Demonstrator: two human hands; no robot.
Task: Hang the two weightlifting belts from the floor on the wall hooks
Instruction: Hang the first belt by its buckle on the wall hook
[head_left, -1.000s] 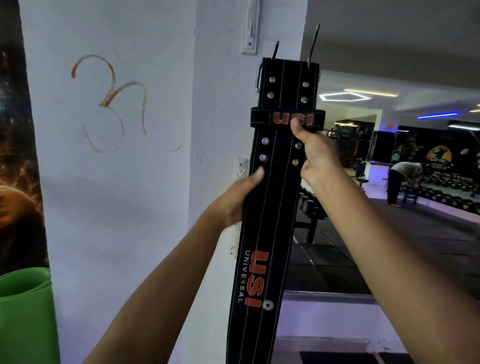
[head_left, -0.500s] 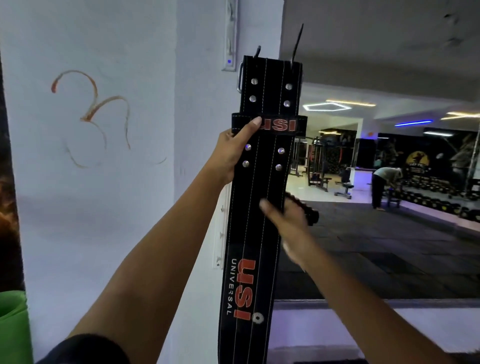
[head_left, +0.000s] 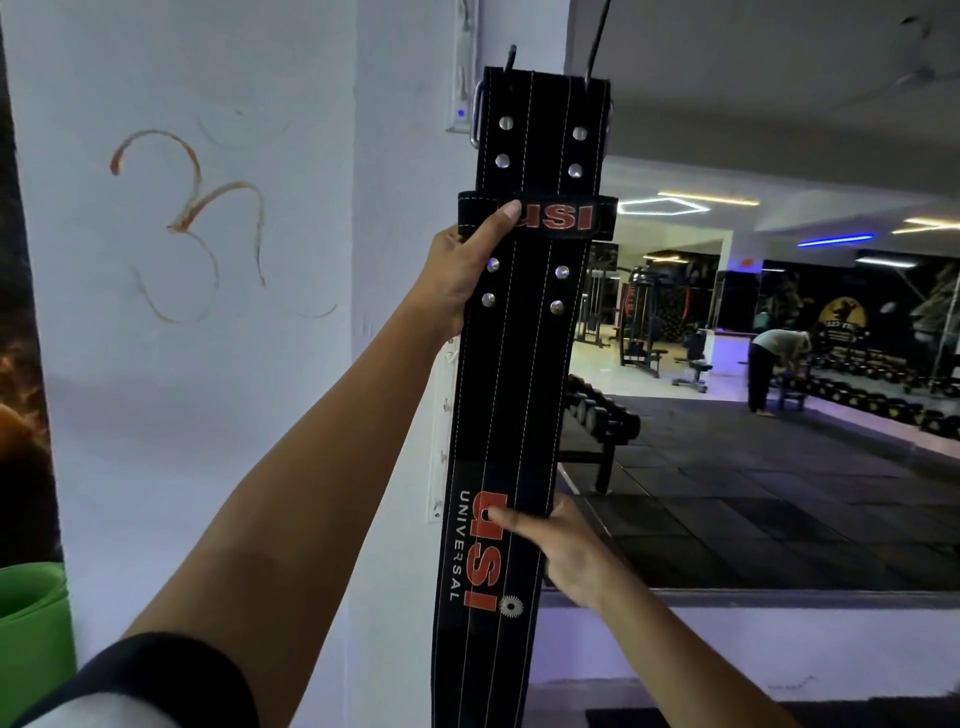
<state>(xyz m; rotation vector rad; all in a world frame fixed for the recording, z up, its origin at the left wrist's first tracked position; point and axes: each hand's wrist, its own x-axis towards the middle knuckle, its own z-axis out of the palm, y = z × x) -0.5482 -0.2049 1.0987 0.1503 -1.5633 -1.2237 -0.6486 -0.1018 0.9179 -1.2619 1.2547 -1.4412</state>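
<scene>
Gym wall (head_left: 208, 415) | left hand (head_left: 457, 270) still grips belt (head_left: 519, 395) | right hand (head_left: 566, 556) dropped, grips lower edge

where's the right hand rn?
Head view, lower centre-right: the right hand grips the black belt by its lower USI logo, well below the left hand.

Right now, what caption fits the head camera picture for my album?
Left hand and right hand steady a black weightlifting belt hanging against the white wall.
</scene>
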